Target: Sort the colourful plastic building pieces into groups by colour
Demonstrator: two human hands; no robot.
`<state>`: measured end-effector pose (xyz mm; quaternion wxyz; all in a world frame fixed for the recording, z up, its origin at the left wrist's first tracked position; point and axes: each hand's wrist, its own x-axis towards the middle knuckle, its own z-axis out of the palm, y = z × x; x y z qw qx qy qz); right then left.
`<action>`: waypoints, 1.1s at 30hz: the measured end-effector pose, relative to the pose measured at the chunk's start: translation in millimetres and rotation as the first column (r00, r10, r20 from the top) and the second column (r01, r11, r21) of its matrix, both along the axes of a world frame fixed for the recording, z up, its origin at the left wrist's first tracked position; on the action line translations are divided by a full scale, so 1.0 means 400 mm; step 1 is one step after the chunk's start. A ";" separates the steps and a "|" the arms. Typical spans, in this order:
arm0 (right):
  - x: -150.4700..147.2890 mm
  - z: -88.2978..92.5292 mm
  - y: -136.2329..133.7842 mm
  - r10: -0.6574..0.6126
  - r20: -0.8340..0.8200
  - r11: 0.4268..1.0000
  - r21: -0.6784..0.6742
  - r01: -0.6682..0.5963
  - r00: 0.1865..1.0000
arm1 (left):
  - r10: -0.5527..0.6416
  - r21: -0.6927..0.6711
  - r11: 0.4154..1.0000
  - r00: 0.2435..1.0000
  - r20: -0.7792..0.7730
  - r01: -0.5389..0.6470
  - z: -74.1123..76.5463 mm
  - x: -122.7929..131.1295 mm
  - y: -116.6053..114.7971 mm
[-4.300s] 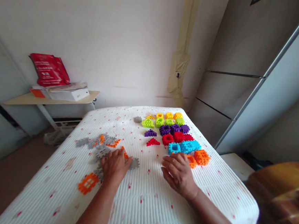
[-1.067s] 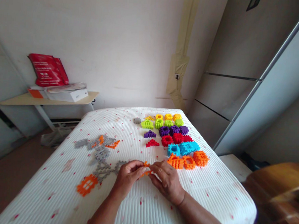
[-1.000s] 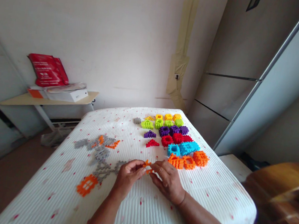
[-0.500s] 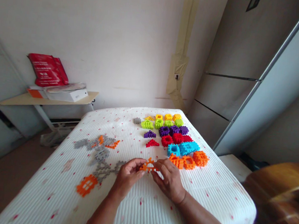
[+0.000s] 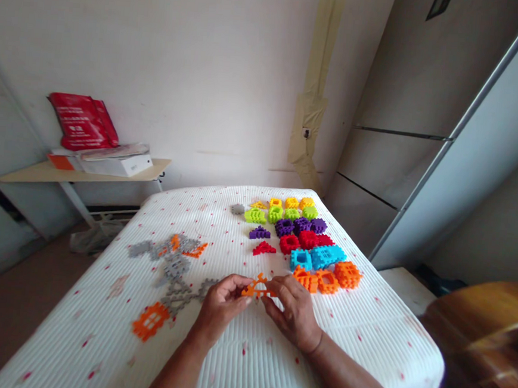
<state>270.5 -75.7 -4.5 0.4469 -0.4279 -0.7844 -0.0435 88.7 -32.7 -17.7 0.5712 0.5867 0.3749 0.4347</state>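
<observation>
Between my two hands is an orange triangular building piece (image 5: 259, 285) with notched edges and an opening in its middle. My left hand (image 5: 224, 299) pinches its left corner between thumb and fingers. On the other side my right hand (image 5: 292, 310) grips the right corner, its fingers covering that end. Just beyond the right hand sit orange building pieces (image 5: 327, 282), some stacked. Left of my left hand lie loose grey building pieces (image 5: 177, 297), and nearer me an orange window piece (image 5: 150, 322).
Rows of blue (image 5: 328, 256), red (image 5: 289, 244), purple (image 5: 284, 226), green (image 5: 275, 214) and yellow pieces (image 5: 291, 202) run along the table's right side. A white quilted cloth (image 5: 245, 366) covers the table. A wooden chair (image 5: 482, 319) stands at the right.
</observation>
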 end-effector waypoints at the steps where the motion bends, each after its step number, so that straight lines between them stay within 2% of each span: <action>1: -0.001 0.003 0.000 -0.001 0.000 1.000 0.001 0.001 1.000 | 0.004 -0.002 1.000 1.000 -0.001 -0.004 0.000 0.000 0.000; 6: -0.003 0.014 -0.001 0.008 0.009 1.000 0.001 -0.008 1.000 | 0.016 -0.016 1.000 1.000 0.006 -0.016 -0.002 0.001 -0.001; 13: -0.001 0.004 0.003 0.004 0.021 1.000 -0.006 -0.004 1.000 | 0.015 -0.008 1.000 1.000 0.000 -0.015 -0.004 0.001 0.001; 25: 0.003 0.007 0.002 -0.007 0.030 0.999 0.041 0.006 1.000 | -0.016 0.051 0.999 0.998 -0.065 0.019 0.010 0.002 -0.008; 29: 0.031 0.017 -0.001 -0.050 0.031 0.995 0.087 0.047 0.998 | -0.011 0.071 0.997 0.997 -0.074 0.016 0.014 0.002 -0.009; 33: 0.095 0.032 -0.002 -0.127 -0.013 0.984 0.126 0.128 0.992 | 0.041 0.091 0.995 0.993 -0.111 -0.031 0.018 0.000 -0.008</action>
